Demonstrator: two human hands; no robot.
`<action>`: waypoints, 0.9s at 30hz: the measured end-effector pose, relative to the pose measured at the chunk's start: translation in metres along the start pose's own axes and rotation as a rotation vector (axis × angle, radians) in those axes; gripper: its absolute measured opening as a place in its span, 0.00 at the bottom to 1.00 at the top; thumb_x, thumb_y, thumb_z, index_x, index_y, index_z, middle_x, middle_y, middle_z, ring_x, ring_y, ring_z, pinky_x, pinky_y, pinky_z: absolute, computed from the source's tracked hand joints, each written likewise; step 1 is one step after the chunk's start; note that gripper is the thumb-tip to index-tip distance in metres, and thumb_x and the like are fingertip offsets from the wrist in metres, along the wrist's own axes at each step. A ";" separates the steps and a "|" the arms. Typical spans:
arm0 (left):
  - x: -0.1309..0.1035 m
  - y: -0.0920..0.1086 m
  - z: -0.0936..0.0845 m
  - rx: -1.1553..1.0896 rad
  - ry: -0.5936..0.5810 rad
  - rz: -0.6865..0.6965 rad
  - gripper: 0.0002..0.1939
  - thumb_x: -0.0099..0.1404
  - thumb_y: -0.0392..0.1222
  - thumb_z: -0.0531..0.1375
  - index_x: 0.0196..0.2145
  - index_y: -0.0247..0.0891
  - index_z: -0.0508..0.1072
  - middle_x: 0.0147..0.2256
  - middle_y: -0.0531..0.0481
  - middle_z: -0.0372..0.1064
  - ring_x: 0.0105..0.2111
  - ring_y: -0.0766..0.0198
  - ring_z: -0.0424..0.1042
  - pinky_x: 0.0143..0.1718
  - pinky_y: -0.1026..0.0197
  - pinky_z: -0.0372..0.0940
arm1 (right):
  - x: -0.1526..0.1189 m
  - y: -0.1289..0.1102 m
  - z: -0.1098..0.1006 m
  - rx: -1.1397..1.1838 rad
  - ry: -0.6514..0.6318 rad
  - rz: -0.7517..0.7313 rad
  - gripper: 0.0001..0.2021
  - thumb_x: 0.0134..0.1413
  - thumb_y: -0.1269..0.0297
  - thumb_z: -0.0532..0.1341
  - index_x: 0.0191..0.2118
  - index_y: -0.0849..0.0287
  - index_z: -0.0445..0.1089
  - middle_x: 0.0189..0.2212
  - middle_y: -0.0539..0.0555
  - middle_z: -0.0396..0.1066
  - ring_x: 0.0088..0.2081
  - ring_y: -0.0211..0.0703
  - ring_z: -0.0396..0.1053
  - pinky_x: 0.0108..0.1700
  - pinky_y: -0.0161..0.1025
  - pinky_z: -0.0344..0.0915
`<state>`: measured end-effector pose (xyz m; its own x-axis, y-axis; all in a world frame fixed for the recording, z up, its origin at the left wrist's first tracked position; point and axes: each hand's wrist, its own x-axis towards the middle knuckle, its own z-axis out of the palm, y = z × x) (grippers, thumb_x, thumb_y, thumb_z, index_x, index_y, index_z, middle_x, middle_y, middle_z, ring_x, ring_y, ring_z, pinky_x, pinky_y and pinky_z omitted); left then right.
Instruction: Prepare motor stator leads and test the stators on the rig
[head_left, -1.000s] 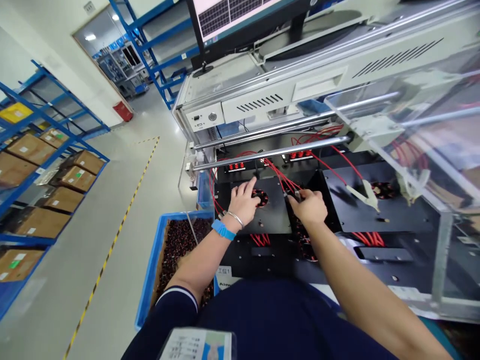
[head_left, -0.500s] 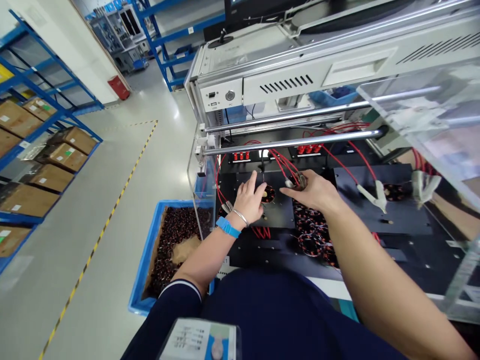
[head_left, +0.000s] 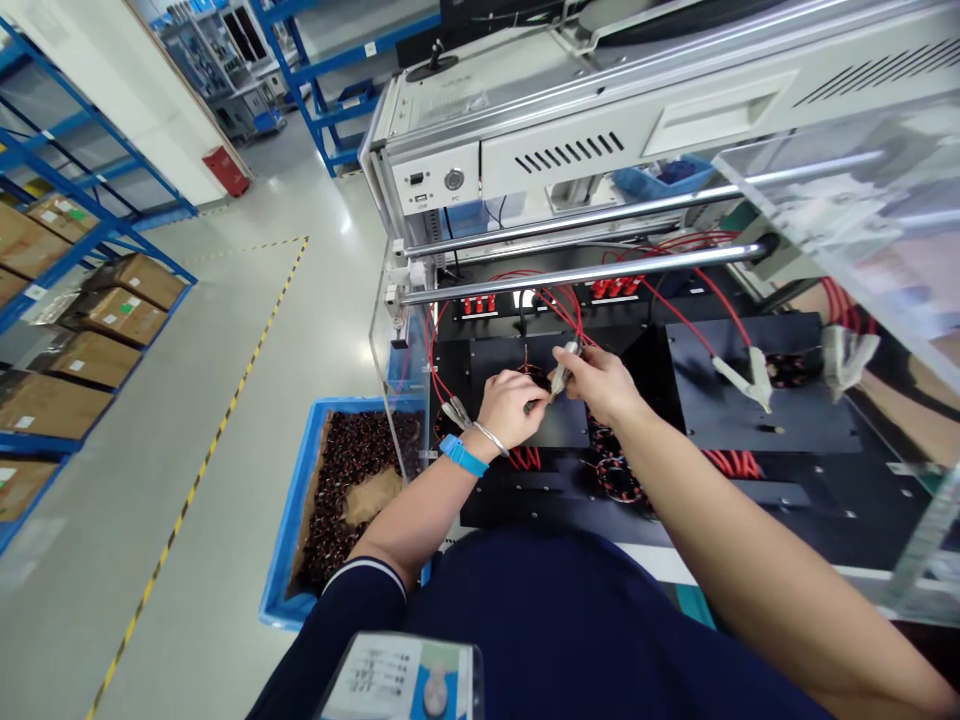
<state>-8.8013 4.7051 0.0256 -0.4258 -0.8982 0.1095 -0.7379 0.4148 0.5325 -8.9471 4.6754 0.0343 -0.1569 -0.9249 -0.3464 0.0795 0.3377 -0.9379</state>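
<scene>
My right hand (head_left: 600,380) is closed on a pale clip (head_left: 562,372) at the end of red wires. Against the tip of that clip, the fingers of my left hand (head_left: 512,408) are pinched together; what they hold is too small to make out. Partly hidden behind both hands, a wound coil (head_left: 534,374) lies on the black plate (head_left: 487,352). Other pale clips (head_left: 456,411) rest left of my left hand. Several coils with red and dark windings (head_left: 619,480) lie just right of the plate, below my right forearm.
Metal rods (head_left: 585,278) cross the machine above my hands, and a clear panel (head_left: 847,200) slants at the right. More clips (head_left: 754,382) lie on a second plate (head_left: 810,430). A blue bin (head_left: 289,520) of small dark parts stands on the floor at left.
My right hand has moved left and now holds a clip by my left hand. The spread fingers of my left hand have closed into a pinch. The view has shifted slightly.
</scene>
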 end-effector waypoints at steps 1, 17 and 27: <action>0.000 0.000 0.000 -0.007 0.001 -0.007 0.07 0.65 0.37 0.59 0.35 0.42 0.79 0.39 0.49 0.77 0.48 0.57 0.68 0.52 0.50 0.63 | 0.000 0.002 0.000 0.009 0.002 -0.001 0.20 0.44 0.48 0.69 0.25 0.58 0.63 0.15 0.48 0.66 0.13 0.30 0.54 0.14 0.29 0.49; -0.001 -0.009 0.004 -0.104 0.065 0.025 0.07 0.65 0.37 0.60 0.33 0.40 0.79 0.37 0.47 0.77 0.45 0.58 0.71 0.49 0.52 0.66 | 0.020 0.022 -0.029 -0.423 0.346 -0.109 0.20 0.57 0.53 0.57 0.50 0.61 0.66 0.46 0.63 0.70 0.40 0.47 0.71 0.44 0.45 0.69; -0.001 -0.013 0.009 -0.146 0.120 0.046 0.06 0.64 0.37 0.60 0.32 0.39 0.78 0.36 0.47 0.77 0.44 0.58 0.70 0.49 0.53 0.67 | 0.029 0.029 -0.051 -0.726 0.324 -0.033 0.17 0.39 0.69 0.66 0.40 0.65 0.71 0.52 0.72 0.64 0.58 0.75 0.59 0.60 0.65 0.53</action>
<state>-8.7956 4.7021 0.0110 -0.3855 -0.8932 0.2317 -0.6317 0.4385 0.6393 -8.9997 4.6677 -0.0041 -0.4350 -0.8773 -0.2025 -0.5744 0.4436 -0.6880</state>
